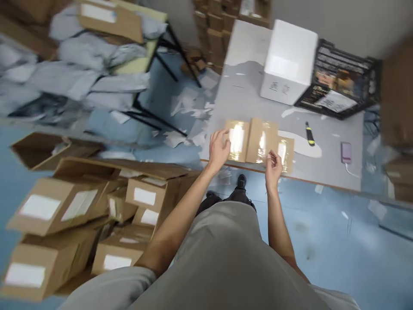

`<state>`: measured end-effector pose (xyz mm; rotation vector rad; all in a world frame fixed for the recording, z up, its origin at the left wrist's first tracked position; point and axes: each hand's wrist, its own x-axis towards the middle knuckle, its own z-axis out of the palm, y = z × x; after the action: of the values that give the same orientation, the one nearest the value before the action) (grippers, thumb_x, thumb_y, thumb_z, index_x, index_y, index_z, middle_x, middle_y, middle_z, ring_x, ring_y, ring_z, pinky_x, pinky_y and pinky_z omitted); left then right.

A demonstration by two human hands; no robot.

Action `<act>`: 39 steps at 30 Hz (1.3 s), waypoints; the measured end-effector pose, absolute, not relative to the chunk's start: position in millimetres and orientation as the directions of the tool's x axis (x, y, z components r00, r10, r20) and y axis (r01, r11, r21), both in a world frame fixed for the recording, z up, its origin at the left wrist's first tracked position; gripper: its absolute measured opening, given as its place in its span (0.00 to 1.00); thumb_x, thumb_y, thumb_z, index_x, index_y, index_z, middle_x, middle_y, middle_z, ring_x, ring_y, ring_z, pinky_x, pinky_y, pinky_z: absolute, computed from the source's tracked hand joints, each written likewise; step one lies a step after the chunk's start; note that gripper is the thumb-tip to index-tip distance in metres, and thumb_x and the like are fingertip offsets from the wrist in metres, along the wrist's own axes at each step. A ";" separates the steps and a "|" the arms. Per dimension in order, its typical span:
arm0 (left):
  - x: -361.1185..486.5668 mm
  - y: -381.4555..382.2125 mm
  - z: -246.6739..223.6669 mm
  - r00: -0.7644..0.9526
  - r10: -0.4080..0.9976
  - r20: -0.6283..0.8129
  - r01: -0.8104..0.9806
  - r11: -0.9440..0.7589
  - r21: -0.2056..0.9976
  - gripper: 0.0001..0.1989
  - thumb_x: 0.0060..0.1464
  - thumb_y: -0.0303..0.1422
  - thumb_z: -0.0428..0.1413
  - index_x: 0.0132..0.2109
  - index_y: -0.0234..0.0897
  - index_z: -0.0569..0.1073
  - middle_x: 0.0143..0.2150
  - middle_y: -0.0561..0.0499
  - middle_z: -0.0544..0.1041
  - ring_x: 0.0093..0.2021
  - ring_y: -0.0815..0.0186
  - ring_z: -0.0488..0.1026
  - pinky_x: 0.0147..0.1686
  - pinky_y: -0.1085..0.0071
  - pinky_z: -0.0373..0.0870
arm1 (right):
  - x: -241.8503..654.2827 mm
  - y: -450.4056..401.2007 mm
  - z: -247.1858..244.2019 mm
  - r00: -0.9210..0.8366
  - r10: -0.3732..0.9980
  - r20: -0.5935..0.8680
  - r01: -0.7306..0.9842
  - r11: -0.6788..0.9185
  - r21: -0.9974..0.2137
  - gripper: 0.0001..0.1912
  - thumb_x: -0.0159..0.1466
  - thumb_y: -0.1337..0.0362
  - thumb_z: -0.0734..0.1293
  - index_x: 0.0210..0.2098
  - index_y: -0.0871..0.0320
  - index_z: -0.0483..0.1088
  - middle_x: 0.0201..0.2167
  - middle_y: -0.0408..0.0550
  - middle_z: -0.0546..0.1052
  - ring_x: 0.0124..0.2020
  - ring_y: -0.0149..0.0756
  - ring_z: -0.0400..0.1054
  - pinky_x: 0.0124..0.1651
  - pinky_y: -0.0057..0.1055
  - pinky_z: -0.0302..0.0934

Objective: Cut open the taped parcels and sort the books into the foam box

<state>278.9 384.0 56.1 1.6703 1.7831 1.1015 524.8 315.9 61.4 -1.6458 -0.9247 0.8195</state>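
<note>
The cardboard packages (254, 140) look matt beneath glossy tape (262, 142), the shirt (226, 258) matt cloth.

Wht box (289, 60) stands nxt to blk box (338, 79).

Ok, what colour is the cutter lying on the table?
The cutter is black with yellow parts; see the head view, the only one.

The left hand (220, 148) is on the left end of three brown packs (254, 140). The right hand (274, 167), fingers bent, is by the right two. Right of it, a knife (309, 134) and a purple gadget (346, 152) lie on the gray table (238, 97). Past both hands stands a big white box (288, 60).
</note>
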 end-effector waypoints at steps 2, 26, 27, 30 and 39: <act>213.0 339.8 54.0 -0.381 0.909 0.167 0.592 0.102 0.799 0.19 0.67 0.28 0.57 0.61 0.41 0.81 0.61 0.41 0.85 0.67 0.48 0.79 0.75 0.48 0.72 | 476.5 340.0 69.7 0.273 0.961 -0.046 0.206 -0.105 -0.973 0.29 0.71 0.40 0.69 0.57 0.57 0.80 0.59 0.63 0.85 0.59 0.49 0.81 0.67 0.50 0.76; -232.8 -88.9 -68.2 -0.973 0.027 -0.229 -0.217 0.226 0.950 0.39 0.69 0.53 0.67 0.78 0.42 0.71 0.83 0.32 0.68 0.81 0.45 0.71 0.81 0.44 0.68 | -169.8 209.3 -18.9 -0.773 0.382 -0.506 0.494 -0.139 -0.859 0.44 0.71 0.47 0.79 0.78 0.60 0.68 0.81 0.66 0.70 0.80 0.51 0.69 0.80 0.56 0.65; -244.7 -80.3 -76.6 -0.960 0.040 -0.279 -0.264 0.211 0.941 0.41 0.69 0.52 0.67 0.80 0.41 0.69 0.85 0.31 0.65 0.82 0.44 0.69 0.82 0.44 0.67 | -183.8 210.3 -24.7 -0.751 0.404 -0.523 0.511 -0.147 -0.847 0.44 0.71 0.49 0.79 0.79 0.61 0.67 0.83 0.66 0.67 0.82 0.49 0.67 0.82 0.55 0.63; -268.6 -57.5 -96.9 -0.922 0.071 -0.382 -0.363 0.188 0.912 0.44 0.67 0.49 0.69 0.81 0.40 0.66 0.86 0.31 0.62 0.86 0.47 0.63 0.84 0.45 0.60 | -215.1 210.8 -42.5 -0.729 0.469 -0.499 0.515 -0.104 -0.851 0.44 0.70 0.51 0.80 0.78 0.61 0.68 0.85 0.63 0.64 0.84 0.47 0.64 0.84 0.56 0.58; -241.1 -56.5 -36.8 -0.982 0.184 -0.038 0.014 0.276 0.961 0.36 0.70 0.52 0.67 0.78 0.47 0.72 0.80 0.40 0.72 0.83 0.49 0.67 0.84 0.51 0.64 | -165.6 223.6 -3.3 -0.823 0.543 -0.165 0.248 0.083 -0.965 0.36 0.72 0.35 0.75 0.70 0.49 0.80 0.78 0.51 0.76 0.82 0.47 0.64 0.88 0.53 0.53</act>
<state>-241.1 -56.5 -36.8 0.1879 2.3926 1.7992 -165.6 223.6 -3.3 -0.7964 -2.1233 1.8129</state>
